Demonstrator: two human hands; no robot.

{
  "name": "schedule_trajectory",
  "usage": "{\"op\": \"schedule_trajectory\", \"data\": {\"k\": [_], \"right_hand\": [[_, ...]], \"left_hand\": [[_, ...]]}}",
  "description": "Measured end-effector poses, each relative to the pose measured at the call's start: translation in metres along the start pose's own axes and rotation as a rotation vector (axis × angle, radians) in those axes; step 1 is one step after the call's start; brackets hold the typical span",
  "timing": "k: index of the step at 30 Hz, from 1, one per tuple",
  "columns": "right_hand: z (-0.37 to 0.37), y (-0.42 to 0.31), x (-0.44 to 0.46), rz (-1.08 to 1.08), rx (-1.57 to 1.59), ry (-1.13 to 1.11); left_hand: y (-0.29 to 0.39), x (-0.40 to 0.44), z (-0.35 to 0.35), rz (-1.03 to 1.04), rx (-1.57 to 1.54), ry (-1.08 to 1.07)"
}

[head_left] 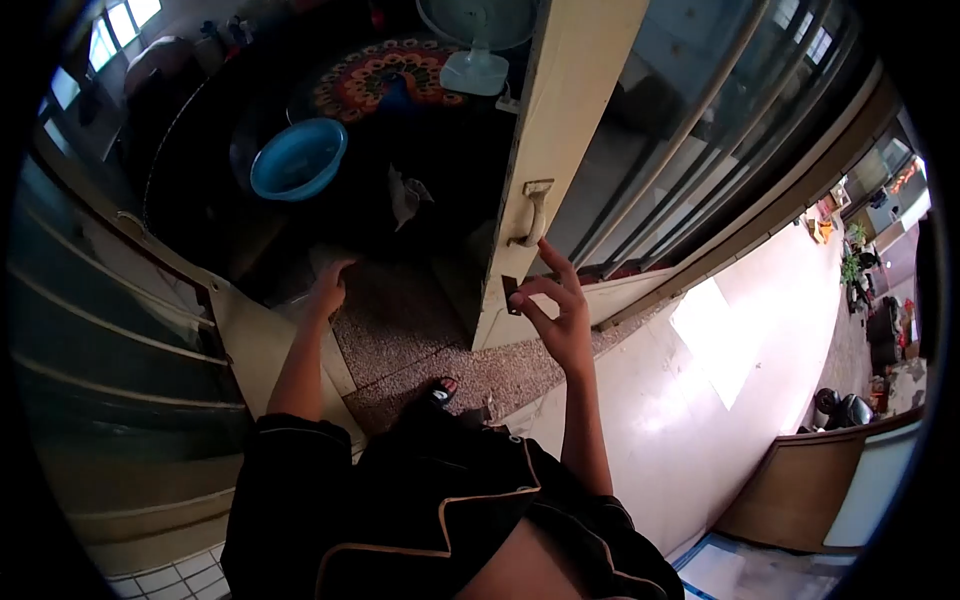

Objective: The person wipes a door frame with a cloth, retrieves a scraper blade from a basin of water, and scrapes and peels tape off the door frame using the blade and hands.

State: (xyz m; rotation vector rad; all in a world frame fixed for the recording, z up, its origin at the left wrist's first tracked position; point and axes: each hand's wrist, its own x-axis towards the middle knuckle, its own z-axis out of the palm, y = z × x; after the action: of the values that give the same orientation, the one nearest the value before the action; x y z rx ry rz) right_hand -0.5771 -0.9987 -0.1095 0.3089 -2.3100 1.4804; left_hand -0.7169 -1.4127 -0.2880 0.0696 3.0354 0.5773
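Note:
My right hand (556, 308) is at the edge of a cream-painted door (575, 110). Its thumb and index finger close on a small dark metal latch (512, 296), just below the door's curved pull handle (536, 214). Another finger reaches up near the handle's lower end. My left hand (328, 290) is held low beside the inner edge of the left door panel (250, 335), fingers loosely extended and nothing visible in them. Whether it touches that panel I cannot tell.
Beyond the doorway, a blue basin (300, 160), a pale crumpled item (407, 197), a fan (474, 72) and a round patterned mat (385, 80) are in a dark room. My sandaled foot (442, 390) rests on the speckled threshold (400, 345). Bright floor (640, 400) extends right.

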Motion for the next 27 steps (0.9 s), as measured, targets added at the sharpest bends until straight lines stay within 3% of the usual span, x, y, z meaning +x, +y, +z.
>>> {"op": "schedule_trajectory", "data": {"k": [2,3,7,9,10,12,14,15,16,17,19,20,21,24,27], "right_hand": [[0.0,-0.005,-0.003,-0.01,-0.032,0.066],[-0.001,-0.006,-0.004,0.012,-0.023,0.074],[-0.001,-0.014,-0.009,0.081,-0.017,0.109],[0.002,-0.022,-0.009,0.081,0.01,0.134],[0.004,-0.023,-0.01,0.09,-0.008,0.155],[0.009,-0.023,-0.012,0.131,0.124,0.272],[0.021,-0.028,-0.009,0.186,0.155,0.41],[0.027,-0.029,-0.009,0.216,0.235,0.46],[0.033,-0.031,-0.008,0.243,0.312,0.512],[0.038,-0.035,-0.005,0.244,0.288,0.547],[0.049,-0.043,0.004,0.23,0.368,0.623],[0.056,-0.046,0.007,0.236,0.35,0.657],[0.062,-0.05,0.011,0.245,0.352,0.698],[0.072,-0.058,0.021,0.209,0.323,0.777],[0.074,-0.064,0.026,0.175,0.297,0.809]], "left_hand": [[-0.013,0.012,0.007,0.127,-0.367,0.037],[-0.014,0.021,0.013,0.026,-0.477,0.063],[-0.026,0.045,0.03,0.074,-0.5,0.19],[-0.034,0.054,0.03,0.332,-0.044,0.356],[-0.042,0.066,0.034,0.357,-0.055,0.345],[-0.065,0.1,0.053,0.0,0.062,-0.127],[-0.086,0.117,0.065,-0.153,0.061,-0.335],[-0.108,0.136,0.081,-0.132,0.042,-0.409],[-0.142,0.16,0.108,-0.108,0.024,-0.485],[-0.191,0.161,0.146,0.262,0.353,-0.467],[-0.225,0.181,0.166,0.628,0.544,-0.933],[-0.228,0.197,0.164,0.585,0.4,-1.448],[-0.221,0.186,0.157,0.579,0.456,-1.466],[-0.195,0.167,0.152,0.535,0.431,-1.2],[-0.149,0.178,0.155,0.459,0.348,-1.255]]}}
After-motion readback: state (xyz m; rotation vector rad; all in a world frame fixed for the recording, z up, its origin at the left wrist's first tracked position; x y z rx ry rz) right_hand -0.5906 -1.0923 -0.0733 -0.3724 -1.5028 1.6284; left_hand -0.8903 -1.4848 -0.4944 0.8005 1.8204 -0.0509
